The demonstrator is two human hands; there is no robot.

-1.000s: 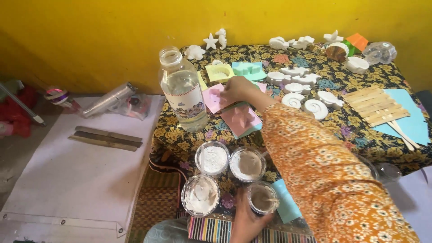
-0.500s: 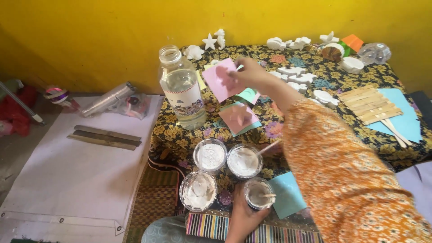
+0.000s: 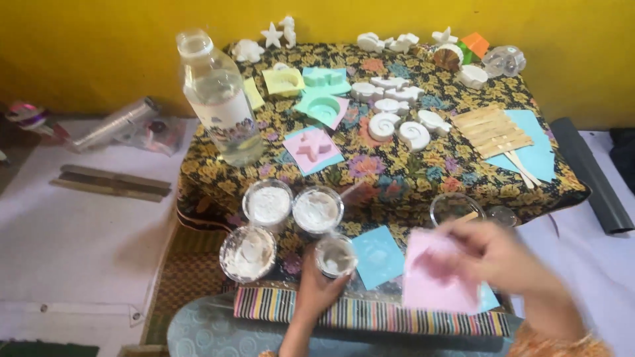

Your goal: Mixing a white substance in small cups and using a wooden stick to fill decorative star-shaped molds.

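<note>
A low table (image 3: 397, 178) draped in floral cloth is seen against a yellow wall (image 3: 99, 46), its near edge overhung above a striped mat (image 3: 370, 316). Open room is found to the left, where a white sheet (image 3: 73, 231) is laid with two dark strips (image 3: 109, 183) on it; to the right a dark tube (image 3: 592, 178) is laid along the table's side.

A large clear bottle (image 3: 221, 99) is stood upright at the table's left edge. Flat wooden sticks (image 3: 496, 132) are laid on a blue sheet (image 3: 539, 155) at the right. White casts (image 3: 397, 112) and coloured moulds (image 3: 317, 99) are spread across the middle and rear, leaving little bare cloth.

Four cups of white powder (image 3: 291, 211) are grouped at the near edge. The nearest cup (image 3: 335, 256) is gripped from below by the left hand (image 3: 317, 291), fingers closed round it. A blue square (image 3: 377, 258) is laid just beside that cup.

A pink mould (image 3: 436, 281) is held over the near edge by the right hand (image 3: 503, 258), fingers clamped on its upper part; the hand is blurred. A clear cup (image 3: 456, 208) is stood just behind it.
</note>
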